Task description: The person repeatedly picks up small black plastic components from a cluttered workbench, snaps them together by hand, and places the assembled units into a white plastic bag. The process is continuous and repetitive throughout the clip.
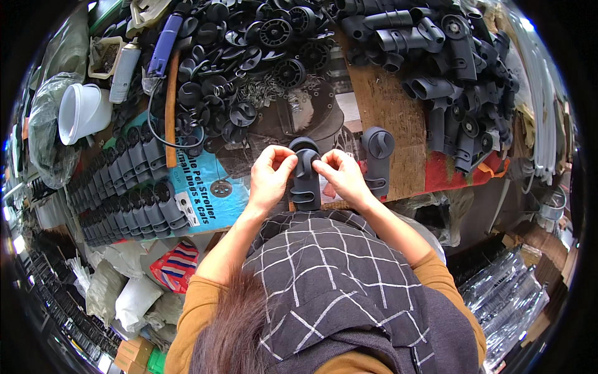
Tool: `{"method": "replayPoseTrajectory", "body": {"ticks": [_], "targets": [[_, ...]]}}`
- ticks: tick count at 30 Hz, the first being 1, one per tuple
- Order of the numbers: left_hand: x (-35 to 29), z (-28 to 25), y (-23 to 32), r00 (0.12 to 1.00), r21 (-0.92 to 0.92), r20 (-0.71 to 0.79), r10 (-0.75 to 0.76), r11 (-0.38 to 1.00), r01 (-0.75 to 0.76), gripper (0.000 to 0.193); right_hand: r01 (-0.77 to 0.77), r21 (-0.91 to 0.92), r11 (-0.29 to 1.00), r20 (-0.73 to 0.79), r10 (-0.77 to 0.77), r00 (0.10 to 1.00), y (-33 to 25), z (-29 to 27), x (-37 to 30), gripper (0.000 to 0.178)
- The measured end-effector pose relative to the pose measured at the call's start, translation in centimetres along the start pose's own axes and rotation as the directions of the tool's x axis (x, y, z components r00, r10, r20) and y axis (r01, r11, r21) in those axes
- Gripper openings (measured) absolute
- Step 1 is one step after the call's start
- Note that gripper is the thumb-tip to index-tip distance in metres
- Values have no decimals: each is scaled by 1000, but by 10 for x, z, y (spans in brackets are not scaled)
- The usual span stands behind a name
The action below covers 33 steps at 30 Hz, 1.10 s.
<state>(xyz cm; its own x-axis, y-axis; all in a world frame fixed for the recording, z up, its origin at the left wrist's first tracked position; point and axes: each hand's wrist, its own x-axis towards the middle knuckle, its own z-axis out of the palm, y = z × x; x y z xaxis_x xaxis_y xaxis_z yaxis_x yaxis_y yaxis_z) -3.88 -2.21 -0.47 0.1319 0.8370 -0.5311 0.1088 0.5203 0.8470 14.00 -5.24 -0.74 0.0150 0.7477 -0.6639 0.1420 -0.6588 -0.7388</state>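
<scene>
In front of me, at the bench's near edge, stands a black plastic bracket point(305, 191) with a rounded top. A round black knob point(304, 164) with a raised ridge lies over its upper part. My left hand point(271, 177) pinches the knob's left side between thumb and forefinger. From the opposite side my right hand point(344, 179) does the same, its thumb and forefinger closed at the knob's edge. Just right of my right hand is a similar bracket point(377, 169) with a knob on its round head. Anything small between my fingertips is hidden.
Loose black knobs and wheels point(274, 32) are heaped at the back, near scattered metal bits point(265, 92). More black brackets point(461, 93) pile up at the right. Rows of brackets point(134, 159) line the left, beside a purple power tool point(165, 47) and a white tub point(81, 115).
</scene>
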Motion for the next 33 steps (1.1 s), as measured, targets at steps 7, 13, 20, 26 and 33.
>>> {"method": "replayPoseTrajectory", "body": {"ticks": [7,13,20,26,33], "targets": [[10,-2,-8,994,563,-87,71,826,-10,20,232,-389,892,-184,-322,929,6,11,15,28],[21,-3,-29,980,302,40,197,932,-200,38,412,-353,840,-119,-477,871,24,13,31,29],[31,-10,-40,986,297,123,115,943,-147,42,425,-315,848,-56,-464,884,29,13,38,29],[37,-12,-29,983,179,181,-43,984,10,40,322,-297,899,-19,-343,939,23,9,43,31],[41,-25,-17,869,140,413,-272,962,235,46,256,-264,930,183,-212,960,30,1,38,49]]}}
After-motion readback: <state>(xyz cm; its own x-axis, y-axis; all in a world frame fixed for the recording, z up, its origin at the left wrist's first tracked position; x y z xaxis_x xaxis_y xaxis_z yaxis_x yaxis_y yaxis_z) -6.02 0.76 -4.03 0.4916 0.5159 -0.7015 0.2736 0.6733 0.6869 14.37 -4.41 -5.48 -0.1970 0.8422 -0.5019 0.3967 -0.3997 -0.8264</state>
